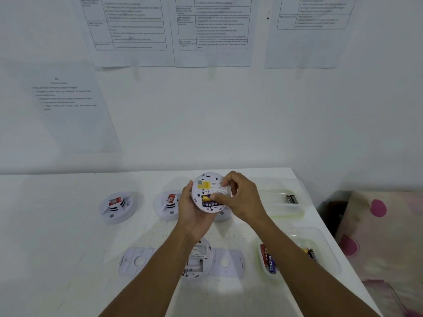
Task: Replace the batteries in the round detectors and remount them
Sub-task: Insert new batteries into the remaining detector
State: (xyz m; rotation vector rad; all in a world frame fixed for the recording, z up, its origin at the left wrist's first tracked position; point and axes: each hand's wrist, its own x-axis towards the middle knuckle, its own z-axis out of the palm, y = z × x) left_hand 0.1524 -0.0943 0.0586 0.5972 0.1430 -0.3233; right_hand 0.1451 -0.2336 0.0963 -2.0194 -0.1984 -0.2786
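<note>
My left hand (194, 211) holds a round white detector (206, 186) up over the table, its back side facing me. Its battery bay shows a yellow and purple battery (207, 198) and a second purple one below it. My right hand (240, 197) pinches at the upper battery with thumb and fingertips. Another opened detector (196, 259) lies on the table under my left forearm, its battery bay empty. Two mounting plates (137, 261) (229, 263) lie beside it. Two closed detectors (116, 205) (167, 203) sit further back at the left.
A clear tray (329, 252) at the near right holds several batteries (269, 259). A second clear tray (274, 191) further back holds dark batteries (291, 199). The white table's right edge (338, 250) borders a pink-spotted fabric (377, 225). Printed sheets hang on the wall behind.
</note>
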